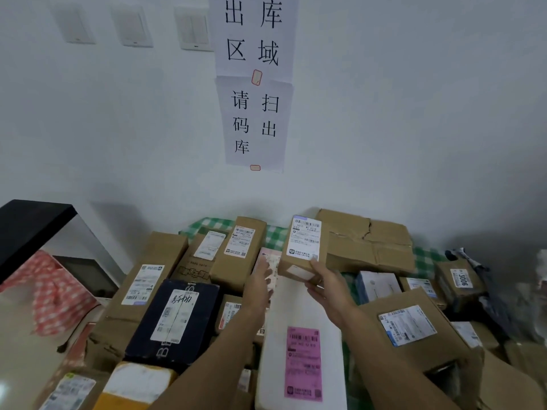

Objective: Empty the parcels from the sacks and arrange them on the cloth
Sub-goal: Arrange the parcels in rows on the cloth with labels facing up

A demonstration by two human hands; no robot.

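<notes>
Cardboard boxes [370, 241] crowd the checked cloth [275, 236] around the white parcel [296, 306]. Beyond it, right hand [328, 284] grasps a small box [305, 244]; left hand [260, 281] straight-fingered, holding nothing.

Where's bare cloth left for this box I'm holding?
Bare green checked cloth shows at the back, between the long brown box and the held box in the right hand; another strip right of the crumpled carton. Centre and left are packed.

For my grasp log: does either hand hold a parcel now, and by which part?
The right hand grips the white-labelled cardboard box at its near end, thumb on top. The left hand, fingers straight, holds nothing.
</notes>
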